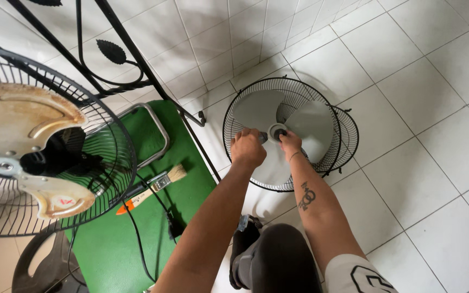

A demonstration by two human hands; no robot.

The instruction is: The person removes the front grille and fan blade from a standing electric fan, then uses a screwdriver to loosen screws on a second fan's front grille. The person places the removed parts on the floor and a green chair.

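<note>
A grey three-blade fan blade lies inside a round black wire fan guard on the white tiled floor. My left hand is closed in a fist at the blade's hub, gripping what looks like a small dark tool; the tool is mostly hidden. My right hand pinches the hub from the right side. A second wire guard piece sits just behind the first, at its right edge.
At left stands an old fan with dirty beige blades in a black cage. A paintbrush lies on a green mat with a black cable. Black metal bars cross the top left.
</note>
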